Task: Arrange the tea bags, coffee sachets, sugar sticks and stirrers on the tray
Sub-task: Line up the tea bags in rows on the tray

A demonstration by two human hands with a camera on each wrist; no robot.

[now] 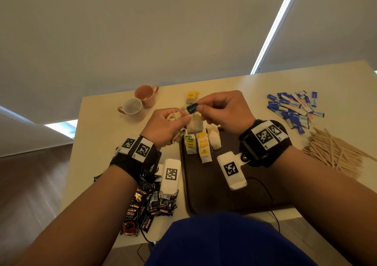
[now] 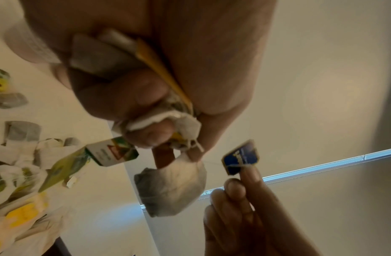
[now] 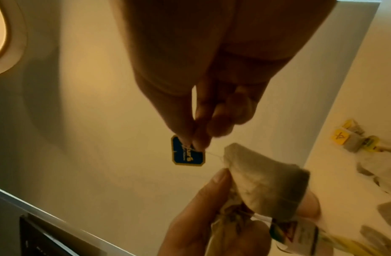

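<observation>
Coffee sachets in a dark heap on the left of the table, near the edge. Two cups farther back, pink one behind the pale one. Left hand next, up over the table, fingers curled round a bunch of tea bags, thumb and finger pinching one pale tea bag. Blue tag of that bag on a thin string, pinched by thumb and finger of the right hand. Dark tray under both hands, with rows of tea bags at its far end. More loose tea bags on the table behind. Sugar sticks, blue and white, in a pile on the right. Wooden stirrers in a heap nearer, on the right edge.
</observation>
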